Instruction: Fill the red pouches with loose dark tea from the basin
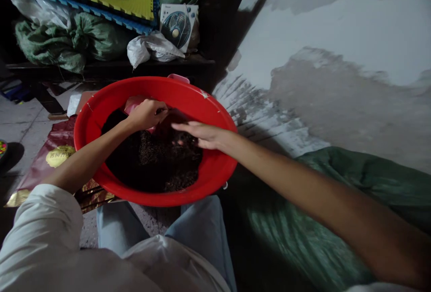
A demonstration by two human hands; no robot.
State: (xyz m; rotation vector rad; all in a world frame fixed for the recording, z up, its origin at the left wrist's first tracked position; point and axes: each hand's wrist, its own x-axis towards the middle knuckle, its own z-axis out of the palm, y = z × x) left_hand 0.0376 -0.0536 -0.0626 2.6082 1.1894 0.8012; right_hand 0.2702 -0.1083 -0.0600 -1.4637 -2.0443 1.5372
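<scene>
A large red plastic basin (pixel 215 171) stands on the floor in front of my knees. It holds a heap of dark loose material (pixel 151 162), like dried leaves or soil. My left hand (pixel 146 113) is inside the basin near its far wall, fingers curled around a pink object (pixel 132 103) that is mostly hidden. My right hand (pixel 198 134) reaches in from the right, fingers stretched out flat just over the dark heap, holding nothing.
A green sack (pixel 323 220) lies on the floor at my right. A maroon and gold bag (pixel 57 157) lies under the basin's left side. Behind are green sacks (pixel 67 43), yellow and blue foam mats (pixel 111 0), a white bag (pixel 151 47) and a fan box (pixel 178 25). A patchy wall (pixel 336 58) rises at right.
</scene>
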